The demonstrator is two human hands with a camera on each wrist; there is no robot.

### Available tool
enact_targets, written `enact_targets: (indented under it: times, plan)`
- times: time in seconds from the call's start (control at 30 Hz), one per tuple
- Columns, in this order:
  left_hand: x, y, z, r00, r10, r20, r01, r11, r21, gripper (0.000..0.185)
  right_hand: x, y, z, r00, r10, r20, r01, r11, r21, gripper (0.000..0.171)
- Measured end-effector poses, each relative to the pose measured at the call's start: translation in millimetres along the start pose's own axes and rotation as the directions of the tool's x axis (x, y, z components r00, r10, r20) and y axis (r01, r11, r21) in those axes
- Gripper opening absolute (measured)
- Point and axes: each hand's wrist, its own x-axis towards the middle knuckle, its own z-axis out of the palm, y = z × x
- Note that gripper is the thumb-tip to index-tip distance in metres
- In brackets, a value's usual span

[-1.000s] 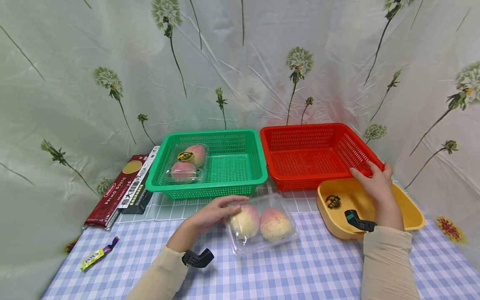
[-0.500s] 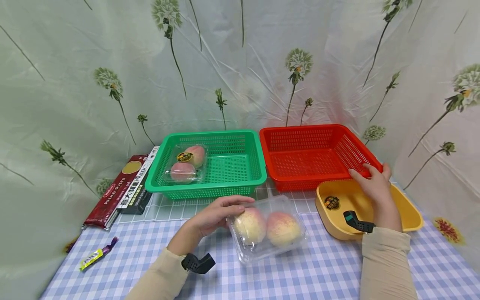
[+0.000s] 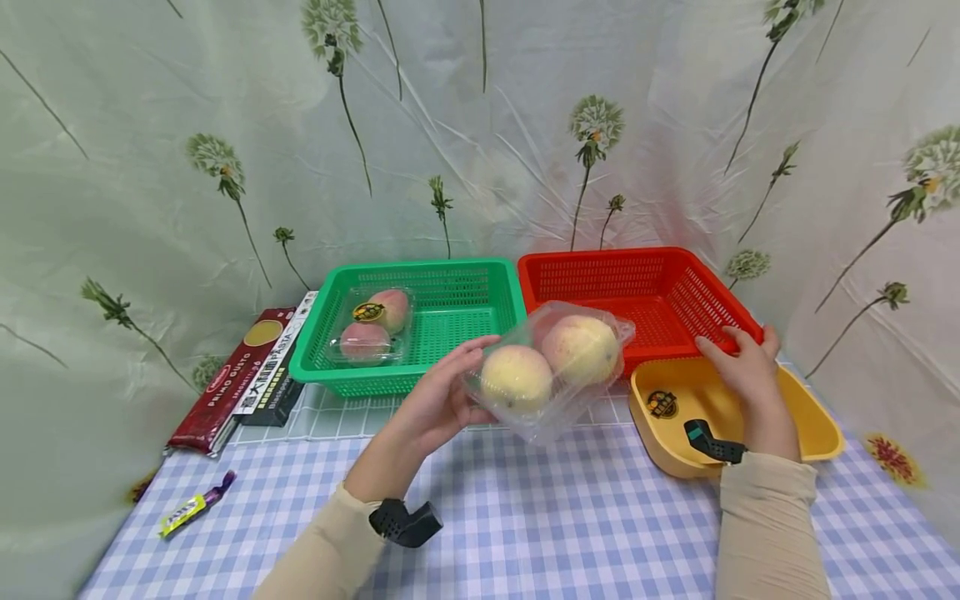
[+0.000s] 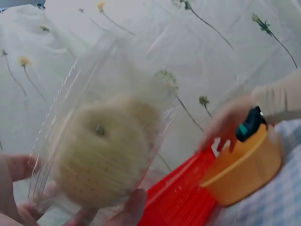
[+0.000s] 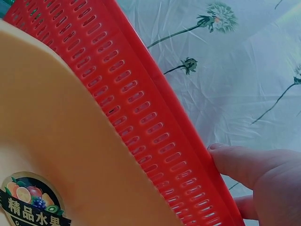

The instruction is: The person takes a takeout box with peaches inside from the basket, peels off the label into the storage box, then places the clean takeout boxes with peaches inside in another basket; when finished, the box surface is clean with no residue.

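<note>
My left hand grips the left end of a clear plastic clamshell, tilted and raised above the table. Two pale yellow-pink peaches sit inside it, and one peach fills much of the left wrist view. The clamshell's far end overlaps the red basket in the head view. At that basket's front right corner, my right hand holds the rim, reaching over the yellow bin. In the right wrist view, the thumb meets the basket's red edge.
A green basket at the back holds another clamshell of two peaches. To its left lie a red spaghetti pack and a black pasta box. A small wrapped candy rests at front left. A round fruit label marks the yellow bin.
My left hand has lifted the clamshell off the checked cloth, carrying it up and away and tilting it toward the red basket. The right hand stays at the basket's corner.
</note>
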Motion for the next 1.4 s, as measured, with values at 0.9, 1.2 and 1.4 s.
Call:
enact_targets:
  times: [0.9,1.2,1.4]
  plan:
    - [159.7,-10.6,92.8,0.879,0.246,-0.408,-0.009,0.864,0.503,0.043,-1,-2,2,1.000,-0.019,0.001,0.019,1.000,0.016,0.080]
    - [184.2,-19.7,95.0,0.915,0.147,-0.376,0.140,0.759,0.636,0.052,-1,0,1,1.000,-0.017,0.002,0.017,0.999,0.040,0.079]
    - [183.8,-22.3,94.7,0.913,0.049,-0.406,0.271,0.671,0.690,0.081,1,2,2,1.000,-0.024,0.007,0.024,0.999,0.036,0.079]
